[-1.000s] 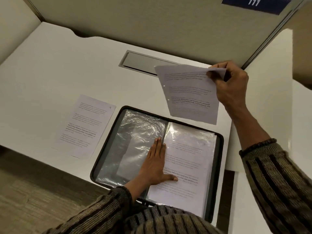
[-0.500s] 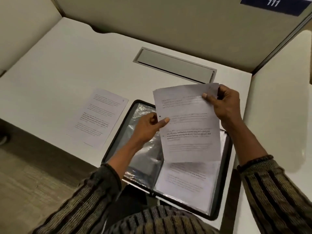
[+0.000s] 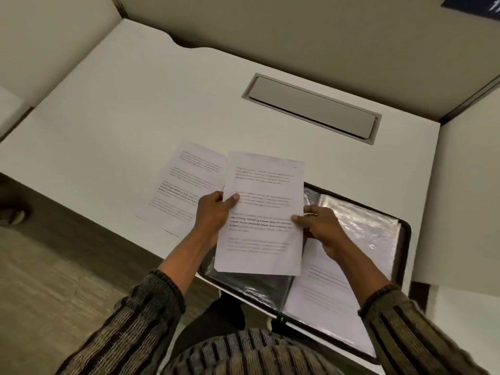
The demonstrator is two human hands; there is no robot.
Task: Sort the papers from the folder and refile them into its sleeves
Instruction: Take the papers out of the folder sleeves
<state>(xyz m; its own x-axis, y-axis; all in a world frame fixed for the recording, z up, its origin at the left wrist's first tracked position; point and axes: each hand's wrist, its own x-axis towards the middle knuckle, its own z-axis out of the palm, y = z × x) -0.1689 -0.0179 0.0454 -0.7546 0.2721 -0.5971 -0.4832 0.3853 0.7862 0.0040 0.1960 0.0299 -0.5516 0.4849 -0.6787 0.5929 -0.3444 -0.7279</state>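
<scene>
Held sheet (image 3: 263,212): long axis near-far, left hand (image 3: 213,212) and right hand (image 3: 322,228) each pinching a side edge; open folder (image 3: 378,239) below, right hand nearer; loose sheet (image 3: 186,185) on bench (image 3: 135,104), left.

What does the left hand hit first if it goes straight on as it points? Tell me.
Probably the grey hatch set in the desk. The left hand, gripping the held sheet, points away and rightward; only bare desk shows before it, though the hand's height is unclear.
</scene>
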